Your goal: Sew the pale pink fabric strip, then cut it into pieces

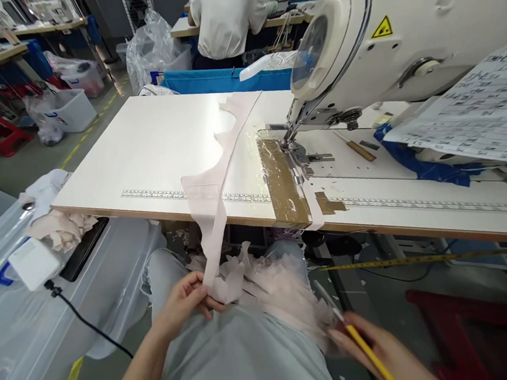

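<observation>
A long pale pink fabric strip (217,175) runs from the white table (153,145) over its front edge down to my lap. My left hand (186,303) pinches the strip's lower end above my left thigh, fingers closed on it. A pile of pale pink fabric pieces (284,299) lies on my lap between my hands. My right hand (380,347) is at the bottom right, closed around a yellow pencil (369,353) and touching the edge of the pile. The white sewing machine (382,39) stands on the table to the right, its needle area (294,151) apart from both hands.
Clear plastic bins (31,324) stand at my left with a white charger (33,263) and crumpled pink cloth (61,228) on top. A printed paper sheet (471,111) hangs at the right. A person in a white shirt (226,16) sits ahead. A red stool (479,324) stands at the lower right.
</observation>
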Demonstrator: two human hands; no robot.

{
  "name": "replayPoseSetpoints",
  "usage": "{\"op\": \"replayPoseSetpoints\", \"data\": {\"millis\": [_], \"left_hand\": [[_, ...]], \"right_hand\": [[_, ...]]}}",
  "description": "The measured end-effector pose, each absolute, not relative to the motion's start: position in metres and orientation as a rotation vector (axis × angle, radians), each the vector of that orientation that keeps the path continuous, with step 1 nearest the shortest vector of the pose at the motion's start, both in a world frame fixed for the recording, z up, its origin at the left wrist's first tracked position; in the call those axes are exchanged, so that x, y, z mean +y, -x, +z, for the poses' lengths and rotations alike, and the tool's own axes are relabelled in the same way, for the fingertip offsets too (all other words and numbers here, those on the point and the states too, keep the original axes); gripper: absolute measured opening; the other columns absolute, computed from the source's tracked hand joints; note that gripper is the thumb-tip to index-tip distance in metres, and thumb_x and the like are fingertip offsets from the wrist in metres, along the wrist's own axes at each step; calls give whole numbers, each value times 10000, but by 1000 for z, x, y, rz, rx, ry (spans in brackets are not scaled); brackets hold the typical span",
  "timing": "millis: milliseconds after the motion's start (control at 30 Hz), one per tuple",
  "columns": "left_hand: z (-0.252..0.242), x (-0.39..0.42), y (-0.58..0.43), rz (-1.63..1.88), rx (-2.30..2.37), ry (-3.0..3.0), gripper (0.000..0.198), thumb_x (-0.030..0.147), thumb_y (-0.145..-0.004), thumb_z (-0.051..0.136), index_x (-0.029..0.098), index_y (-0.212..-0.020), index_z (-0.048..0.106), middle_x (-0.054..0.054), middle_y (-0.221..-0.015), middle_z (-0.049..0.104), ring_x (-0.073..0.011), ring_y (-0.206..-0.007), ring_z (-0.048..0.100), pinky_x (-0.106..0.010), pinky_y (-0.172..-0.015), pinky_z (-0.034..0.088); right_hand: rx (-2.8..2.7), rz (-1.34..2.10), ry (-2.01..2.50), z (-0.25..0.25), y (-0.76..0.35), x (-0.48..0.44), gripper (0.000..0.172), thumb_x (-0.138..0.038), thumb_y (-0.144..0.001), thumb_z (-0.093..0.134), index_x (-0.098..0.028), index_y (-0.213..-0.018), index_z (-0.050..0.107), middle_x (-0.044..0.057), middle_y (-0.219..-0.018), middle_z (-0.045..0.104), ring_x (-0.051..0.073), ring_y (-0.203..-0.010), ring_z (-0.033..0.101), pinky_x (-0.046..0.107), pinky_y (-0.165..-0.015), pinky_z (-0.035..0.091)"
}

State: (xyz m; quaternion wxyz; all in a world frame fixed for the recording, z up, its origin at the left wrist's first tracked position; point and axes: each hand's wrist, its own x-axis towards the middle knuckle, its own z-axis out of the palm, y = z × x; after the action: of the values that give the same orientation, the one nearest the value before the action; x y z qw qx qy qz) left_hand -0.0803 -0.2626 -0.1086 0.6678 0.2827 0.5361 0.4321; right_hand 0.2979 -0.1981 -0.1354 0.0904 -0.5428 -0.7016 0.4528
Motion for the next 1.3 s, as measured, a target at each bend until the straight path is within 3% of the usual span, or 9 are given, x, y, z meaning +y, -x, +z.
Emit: {"op": "replayPoseSetpoints", "data": {"millis": [100,167,333,533,800,1067,1300], "left_hand": [[-109,-267,70,1009,1206,-588,388,523,-795,660,153,-844,555,-50,-649,706,-190,-607,703,-214,-495,506],[-110,-268,68,1016,1201,-576,402,535,-790,663,152,-839,553,-29,-607,686,-171,-532,685,-197,-455,487],[-112,-267,70,1023,1219,-553,429,558,-776,667,146,-828,558,2,-557,643,-152,-458,656,-179,-406,460],[-109,-267,70,1038,1220,-551,398,512,-770,695,123,-819,621,-17,-600,659,-142,-509,670,-155,-406,429],[-110,-264,71,1037,1223,-500,433,527,-714,734,112,-790,637,-71,-671,708,-178,-574,694,-180,-442,458],[-110,-263,69,1029,1227,-487,431,529,-695,743,113,-749,642,-79,-671,716,-172,-556,686,-184,-439,445],[-109,-261,68,1011,1238,-480,438,539,-670,755,125,-721,624,-52,-574,677,-179,-541,675,-190,-434,429]], "right_hand": [[-2130,1904,1225,-115,-237,-191,502,-707,-858,439,-216,-749,441,-23,-686,422,140,-593,449,236,-515,432],[-2265,1982,1065,-101,-204,-181,482,-674,-873,448,-216,-732,393,-41,-664,373,128,-588,405,228,-514,380],[-2664,1779,812,-84,-157,-154,471,-612,-869,442,-216,-651,309,-54,-607,298,116,-556,295,235,-476,228],[-2902,1598,809,-85,-140,-143,440,-574,-863,473,-212,-656,329,-53,-579,352,114,-524,357,233,-470,216],[-3051,1038,867,-88,-135,-145,463,-573,-847,548,-213,-629,354,-46,-545,371,123,-487,360,248,-473,193],[-2978,1087,926,-96,-137,-148,507,-569,-833,556,-211,-581,301,-45,-502,345,119,-455,358,243,-459,197],[-2982,1011,938,-91,-131,-149,487,-627,-839,525,-209,-607,432,-7,-546,478,142,-481,426,257,-478,191]]}}
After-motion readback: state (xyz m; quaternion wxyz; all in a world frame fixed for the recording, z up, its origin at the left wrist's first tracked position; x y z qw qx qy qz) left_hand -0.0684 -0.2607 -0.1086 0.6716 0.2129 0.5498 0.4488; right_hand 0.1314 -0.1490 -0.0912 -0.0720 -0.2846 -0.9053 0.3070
